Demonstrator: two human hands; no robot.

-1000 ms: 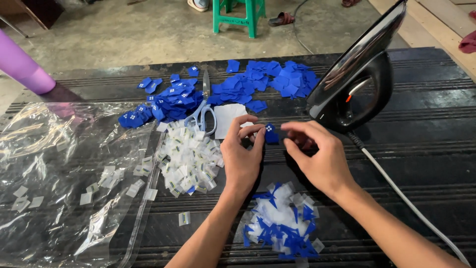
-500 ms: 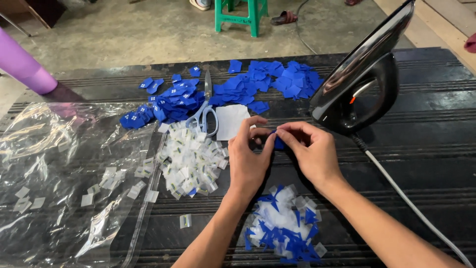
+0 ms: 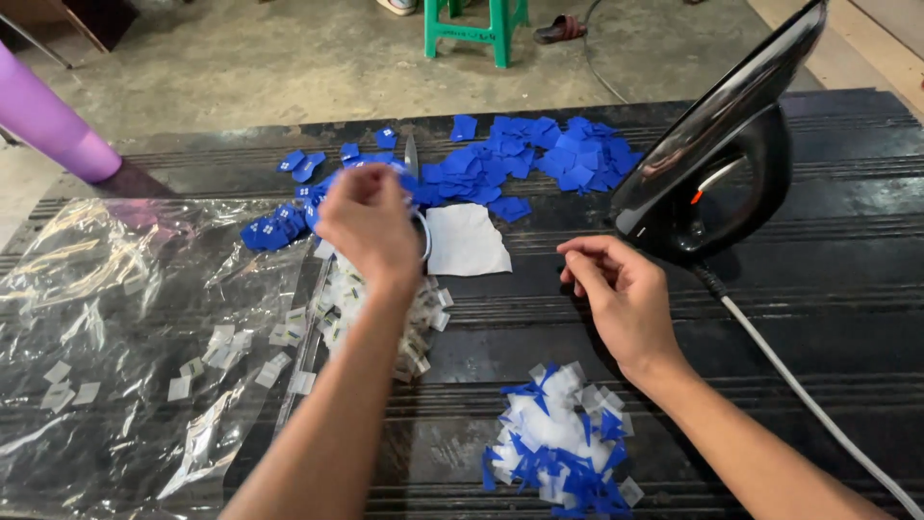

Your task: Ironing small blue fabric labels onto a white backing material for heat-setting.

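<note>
left hand (image 3: 371,226): raised over the far blue pieces (image 3: 289,226), fingers curled in together, back of hand to camera; cannot tell if it pinches anything
right hand (image 3: 621,299): hovers above the black table (image 3: 828,318), just beside the iron, fingers bent, thumb near index tip, nothing seen between them
blue pieces: small squares scattered at the far side of the table, one cluster under the left hand, a bigger heap (image 3: 539,159) further right
white pieces (image 3: 380,308): loose pile under the left forearm, partly hidden by it
mixed pile (image 3: 563,443): blue and white bits heaped near the right wrist, close edge of table
white sheet (image 3: 465,241): flat between the hands, touching the blue heap's edge
scissors (image 3: 412,159): blades poke out beyond the left hand, handles hidden
plastic bag (image 3: 106,337): clear, lying flat and crumpled on left; a few white squares on or inside it, cannot tell which
iron (image 3: 717,173): black, stood on its heel, cord (image 3: 808,395) trailing toward near right
purple tube (image 3: 48,120): far left corner, tilted
green stool (image 3: 476,24): on floor beyond table
</note>
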